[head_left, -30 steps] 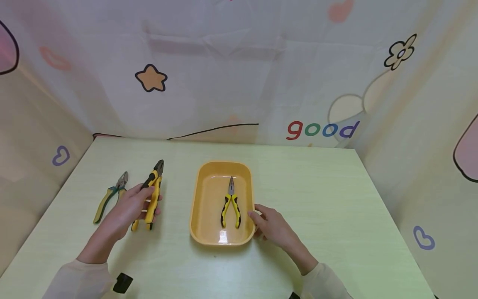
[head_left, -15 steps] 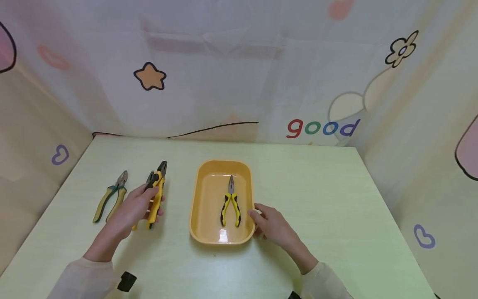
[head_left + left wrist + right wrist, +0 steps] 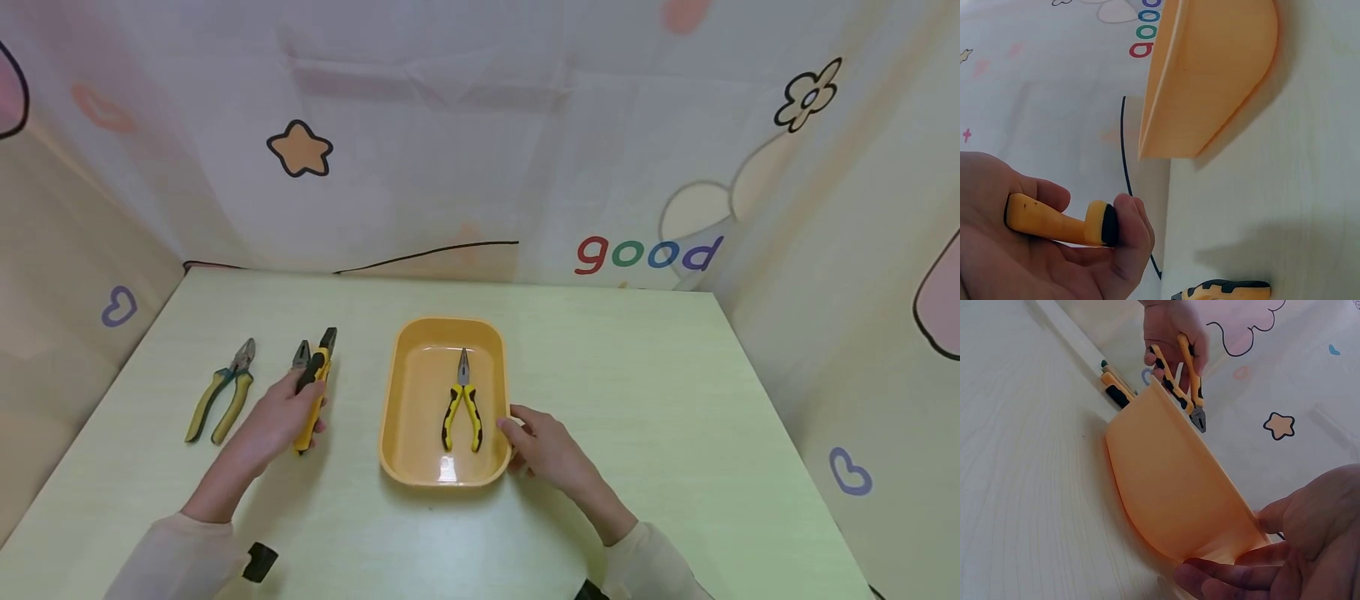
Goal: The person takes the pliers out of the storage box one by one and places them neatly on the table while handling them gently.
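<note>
Four pliers (image 3: pixel 464 374), counting a partly hidden pair (image 3: pixel 302 356). One tray (image 3: pixel 418 408), one table (image 3: pixel 637 375). Two hands: left hand (image 3: pixel 283 412), right hand (image 3: pixel 550 450).

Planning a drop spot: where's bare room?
Widest: table right of the tray, past the right hand. Also nearside strip between the sleeves; tray left of the long-nose pliers. Crowded: left, green-yellow pliers, second pair partly hidden by the left hand, its held pair.

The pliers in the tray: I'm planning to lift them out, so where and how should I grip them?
Probably across both handles, close to the pivot, from above. The pliers lie flat, jaws pointing away, handles closest at the pivot; the tray has raised walls that would hinder a sideways approach.
</note>
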The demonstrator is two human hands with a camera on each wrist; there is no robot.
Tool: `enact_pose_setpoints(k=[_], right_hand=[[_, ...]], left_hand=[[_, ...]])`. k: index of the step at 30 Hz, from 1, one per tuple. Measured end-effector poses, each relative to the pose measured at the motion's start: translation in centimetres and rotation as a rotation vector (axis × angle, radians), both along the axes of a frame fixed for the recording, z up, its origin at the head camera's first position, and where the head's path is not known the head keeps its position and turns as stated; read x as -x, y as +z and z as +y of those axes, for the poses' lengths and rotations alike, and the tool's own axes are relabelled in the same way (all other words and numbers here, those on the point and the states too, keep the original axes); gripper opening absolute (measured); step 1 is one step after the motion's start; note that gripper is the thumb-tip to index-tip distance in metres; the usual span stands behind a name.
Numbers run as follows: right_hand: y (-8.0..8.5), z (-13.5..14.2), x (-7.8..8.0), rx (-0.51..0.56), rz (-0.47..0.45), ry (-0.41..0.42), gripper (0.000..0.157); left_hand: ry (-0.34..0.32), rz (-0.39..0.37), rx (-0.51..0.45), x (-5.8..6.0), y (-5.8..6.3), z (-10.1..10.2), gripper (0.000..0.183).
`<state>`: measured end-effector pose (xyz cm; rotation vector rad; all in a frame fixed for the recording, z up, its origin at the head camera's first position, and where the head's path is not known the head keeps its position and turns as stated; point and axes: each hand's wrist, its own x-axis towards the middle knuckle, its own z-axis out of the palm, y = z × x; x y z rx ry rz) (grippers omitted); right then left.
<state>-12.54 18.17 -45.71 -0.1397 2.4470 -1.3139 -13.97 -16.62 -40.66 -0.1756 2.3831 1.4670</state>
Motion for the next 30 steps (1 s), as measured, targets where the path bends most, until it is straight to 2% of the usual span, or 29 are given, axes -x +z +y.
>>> enact_pose_setpoints(k=[2, 9, 17, 23, 30], right_hand=[[0.0, 0.0, 0.0, 0.002, -0.001, 0.001, 0.042], [0.0, -0.1, 0.1, -0.008, -0.01, -0.005, 0.041], [0.1, -0.1, 0.1, -0.012, -0.02, -0.009, 0.041], [0.1, -0.1, 0.2, -0.009, -0.016, -0.001, 0.041], [0.0, 0.0, 0.2, -0.015, -0.015, -0.001, 0.04]], left_hand=[[-0.007, 0.001, 0.04, 0.1, -0.1, 0.2, 0.037], [-0.033, -0.014, 0.176, 0.6, -1.0, 0.3, 0.062], [-0.045, 0.014, 0.238, 1.1, -2.2, 0.3, 0.051], [-0.049, 0.006, 0.281, 1.7, -2.7, 0.5, 0.059], [-0.094, -0.005, 0.427, 2.4, -3.2, 1.0, 0.069]])
